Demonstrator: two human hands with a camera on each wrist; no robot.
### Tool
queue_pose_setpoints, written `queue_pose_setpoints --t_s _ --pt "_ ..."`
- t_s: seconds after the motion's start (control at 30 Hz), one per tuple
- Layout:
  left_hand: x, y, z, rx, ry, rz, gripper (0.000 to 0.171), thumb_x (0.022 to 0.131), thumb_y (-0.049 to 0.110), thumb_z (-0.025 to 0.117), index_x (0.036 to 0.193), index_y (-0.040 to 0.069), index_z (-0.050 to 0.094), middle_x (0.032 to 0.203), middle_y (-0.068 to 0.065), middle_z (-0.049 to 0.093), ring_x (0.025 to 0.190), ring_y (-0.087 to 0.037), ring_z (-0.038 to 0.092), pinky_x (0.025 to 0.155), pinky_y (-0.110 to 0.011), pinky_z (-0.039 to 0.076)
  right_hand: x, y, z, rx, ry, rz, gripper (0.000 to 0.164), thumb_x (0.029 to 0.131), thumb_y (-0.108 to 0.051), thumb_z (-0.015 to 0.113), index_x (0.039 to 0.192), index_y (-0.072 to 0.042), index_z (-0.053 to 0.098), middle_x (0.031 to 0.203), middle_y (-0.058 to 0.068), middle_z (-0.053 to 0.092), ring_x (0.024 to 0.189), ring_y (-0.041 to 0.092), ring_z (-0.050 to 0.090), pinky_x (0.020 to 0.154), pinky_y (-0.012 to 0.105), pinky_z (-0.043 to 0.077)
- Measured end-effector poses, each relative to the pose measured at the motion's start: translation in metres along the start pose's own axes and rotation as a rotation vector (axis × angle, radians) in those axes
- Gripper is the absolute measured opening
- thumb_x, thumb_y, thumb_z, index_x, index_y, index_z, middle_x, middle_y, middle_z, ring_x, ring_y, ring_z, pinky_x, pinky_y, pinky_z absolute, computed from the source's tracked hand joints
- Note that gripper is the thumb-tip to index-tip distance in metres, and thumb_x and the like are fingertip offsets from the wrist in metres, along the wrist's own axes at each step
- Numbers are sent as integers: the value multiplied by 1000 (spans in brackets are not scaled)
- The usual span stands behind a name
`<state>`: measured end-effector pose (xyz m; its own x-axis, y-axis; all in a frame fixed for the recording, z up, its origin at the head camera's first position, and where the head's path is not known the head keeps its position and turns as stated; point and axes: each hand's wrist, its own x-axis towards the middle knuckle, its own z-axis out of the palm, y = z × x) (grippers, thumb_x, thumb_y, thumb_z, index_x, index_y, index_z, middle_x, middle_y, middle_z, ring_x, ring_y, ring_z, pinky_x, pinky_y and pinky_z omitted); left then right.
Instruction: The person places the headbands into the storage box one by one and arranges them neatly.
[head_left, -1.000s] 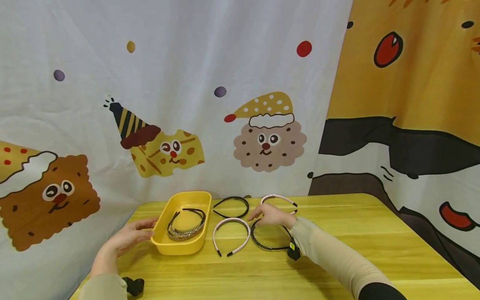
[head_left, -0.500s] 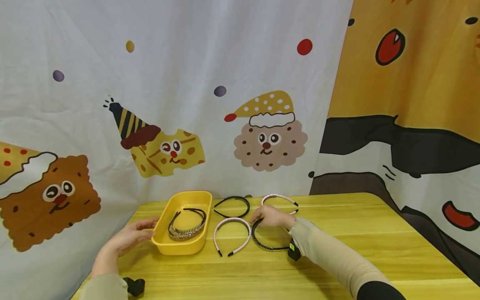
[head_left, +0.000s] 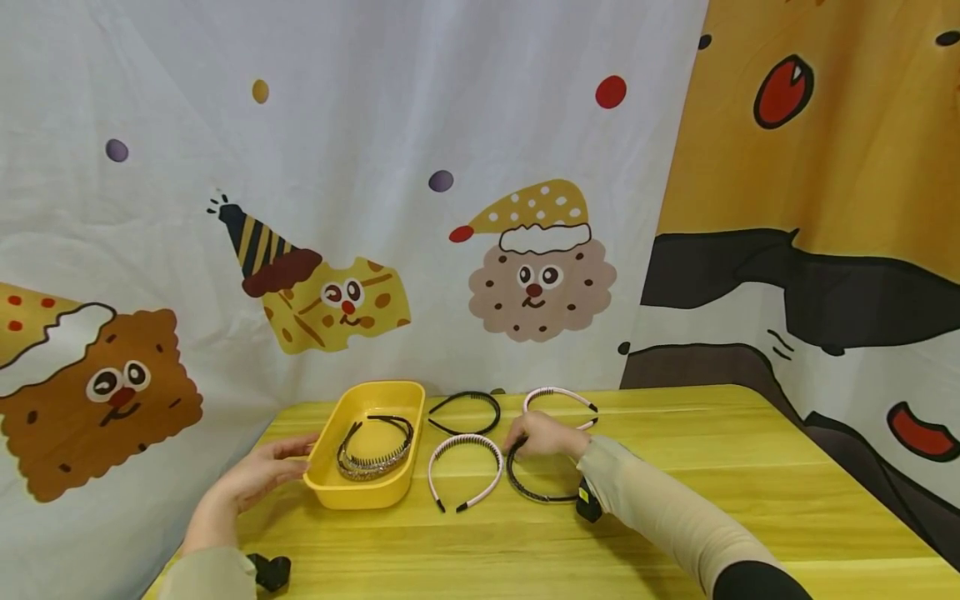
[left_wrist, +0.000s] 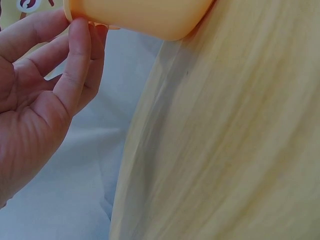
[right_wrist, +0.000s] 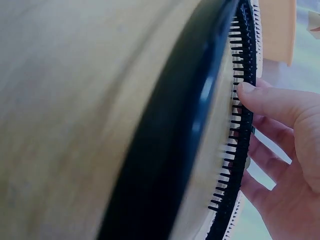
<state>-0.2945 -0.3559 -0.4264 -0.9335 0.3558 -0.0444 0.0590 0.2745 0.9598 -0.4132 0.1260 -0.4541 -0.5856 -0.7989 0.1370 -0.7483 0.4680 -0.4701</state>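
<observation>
In the head view my right hand (head_left: 549,436) pinches a black toothed headband (head_left: 534,497) at its far left curve. The right wrist view has the thumb on the toothed inner side of this headband (right_wrist: 245,65) and the other fingers along its outer side. At the left, my left hand (head_left: 255,477) holds the near-left rim of a yellow plastic basket (head_left: 360,500). Thumb and fingertips meet at the rim of the basket (left_wrist: 140,15) in the left wrist view. Dark headbands, one with a glittery band (head_left: 369,473), lie inside the basket.
Between basket and right hand lies a pale pink headband (head_left: 465,438). Behind it is another black headband (head_left: 497,408), and a second pink headband (head_left: 557,390) lies beyond the right hand. All rest on a yellow wood-grain table (head_left: 450,558) before a cartoon-printed curtain (head_left: 420,100).
The right fingers have drawn in around the black headband, whose left curve has shifted slightly to the right. The left hand and the basket stay where they were.
</observation>
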Motion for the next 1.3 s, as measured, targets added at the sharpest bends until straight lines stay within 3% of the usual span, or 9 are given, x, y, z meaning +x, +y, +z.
queue_pose_setpoints --t_s 0.3,0.6,0.9,1.13,1.3 --pt "1 -2 -2 -4 3 -13 64 99 8 54 147 -14 19 150 -36 19 124 -35 49 92 -30 49 -6 2 -3 45 22 34 18 74 3 77 88 -9 79 85 -7 69 78 3 61 73 21 52" --pt "1 -4 -3 24 -1 -16 65 99 10 55 149 -12 18 145 -37 29 123 -38 48 94 -32 48 -15 4 -11 199 10 110 15 78 0 76 92 -6 78 91 -2 71 77 8 63 71 25 54" --pt "1 -3 -3 28 3 -31 67 99 12 56 149 -11 18 145 -36 30 121 -31 52 94 -32 48 -26 2 -27 314 -34 156 15 81 -1 74 96 -1 76 91 3 73 76 10 64 70 25 54" --pt "0 2 -2 28 -8 -16 67 99 11 55 148 -13 17 145 -38 28 119 -24 54 91 -26 48 -33 -4 -40 330 -33 236 12 84 -6 72 95 -7 76 84 -1 71 66 11 58 58 37 53" --pt "0 0 -2 16 -1 -27 67 99 11 55 148 -13 18 147 -38 25 122 -30 51 92 -28 48 -36 -8 -46 357 -7 277 11 87 -9 72 97 -9 75 85 3 70 72 14 61 59 34 55"
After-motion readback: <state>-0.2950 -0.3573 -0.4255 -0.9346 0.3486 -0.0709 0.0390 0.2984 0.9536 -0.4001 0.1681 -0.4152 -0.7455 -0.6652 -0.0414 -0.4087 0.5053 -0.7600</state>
